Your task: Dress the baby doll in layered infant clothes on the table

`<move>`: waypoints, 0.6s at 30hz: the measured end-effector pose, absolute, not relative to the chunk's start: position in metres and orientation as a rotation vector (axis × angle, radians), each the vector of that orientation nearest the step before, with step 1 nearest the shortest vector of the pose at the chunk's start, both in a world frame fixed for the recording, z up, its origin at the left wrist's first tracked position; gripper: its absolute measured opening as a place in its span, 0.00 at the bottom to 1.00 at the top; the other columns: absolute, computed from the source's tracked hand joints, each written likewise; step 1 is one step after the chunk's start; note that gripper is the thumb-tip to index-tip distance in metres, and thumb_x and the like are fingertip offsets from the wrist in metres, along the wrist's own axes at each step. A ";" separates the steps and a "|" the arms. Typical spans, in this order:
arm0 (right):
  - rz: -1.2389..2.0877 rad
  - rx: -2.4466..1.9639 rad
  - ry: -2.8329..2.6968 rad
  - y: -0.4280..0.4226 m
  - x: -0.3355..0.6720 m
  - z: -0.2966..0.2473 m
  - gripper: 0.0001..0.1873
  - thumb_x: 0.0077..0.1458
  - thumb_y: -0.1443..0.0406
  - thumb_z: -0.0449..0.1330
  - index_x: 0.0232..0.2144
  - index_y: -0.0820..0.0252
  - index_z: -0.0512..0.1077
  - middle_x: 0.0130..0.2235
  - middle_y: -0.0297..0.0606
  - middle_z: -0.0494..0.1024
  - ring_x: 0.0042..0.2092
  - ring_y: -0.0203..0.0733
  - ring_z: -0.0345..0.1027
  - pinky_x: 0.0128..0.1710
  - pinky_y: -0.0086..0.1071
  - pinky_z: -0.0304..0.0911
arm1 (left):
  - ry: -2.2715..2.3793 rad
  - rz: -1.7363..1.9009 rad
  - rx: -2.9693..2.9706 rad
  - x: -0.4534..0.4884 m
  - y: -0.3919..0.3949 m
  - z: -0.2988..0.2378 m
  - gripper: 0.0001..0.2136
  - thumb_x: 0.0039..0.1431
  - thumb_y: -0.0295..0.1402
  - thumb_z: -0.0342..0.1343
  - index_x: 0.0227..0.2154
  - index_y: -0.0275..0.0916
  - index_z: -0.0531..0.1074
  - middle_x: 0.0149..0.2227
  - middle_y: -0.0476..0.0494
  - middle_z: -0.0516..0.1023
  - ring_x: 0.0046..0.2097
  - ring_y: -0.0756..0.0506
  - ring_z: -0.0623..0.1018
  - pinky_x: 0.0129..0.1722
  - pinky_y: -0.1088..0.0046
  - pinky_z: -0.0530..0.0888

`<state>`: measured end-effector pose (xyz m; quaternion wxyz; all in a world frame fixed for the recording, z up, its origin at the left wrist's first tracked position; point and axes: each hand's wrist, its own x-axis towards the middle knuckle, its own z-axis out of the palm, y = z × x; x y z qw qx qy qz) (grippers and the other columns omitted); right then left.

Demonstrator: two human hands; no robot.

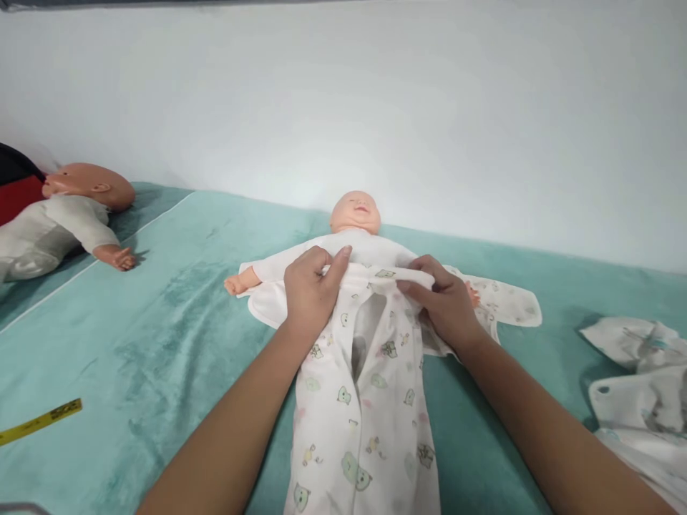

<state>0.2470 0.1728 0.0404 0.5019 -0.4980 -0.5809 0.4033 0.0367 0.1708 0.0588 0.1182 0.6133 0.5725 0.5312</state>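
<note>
A baby doll (355, 212) lies on its back, wearing a white top (300, 252) that is spread out at both sides. White baby pants (370, 422) with a green animal print extend from its middle toward me, with an open gap down the front. My left hand (315, 290) grips the waistband on the left, thumb on top. On the right, my right hand (443, 304) pinches the other end of the waistband between thumb and fingers. The doll's legs are not visible. A printed sleeve (507, 300) lies flat beyond my right hand, near the doll's small hand.
Teal plush cloth (177, 315) covers the surface, up to a white wall (343, 100). A second doll (69, 222) lies at the far left beside a red and black item (20, 189). A yellow tape strip (40, 422) is at left; crumpled white printed clothes (644, 393) lie at right.
</note>
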 end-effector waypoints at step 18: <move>0.976 -1.335 -2.038 0.130 0.278 0.039 0.23 0.45 0.52 0.67 0.42 0.56 0.73 0.40 0.35 0.78 0.42 0.48 0.69 0.40 0.35 0.63 | 1.094 0.806 1.613 -0.039 0.111 0.045 0.27 0.46 0.40 0.66 0.49 0.41 0.68 0.47 0.45 0.71 0.47 0.43 0.71 0.46 0.69 0.68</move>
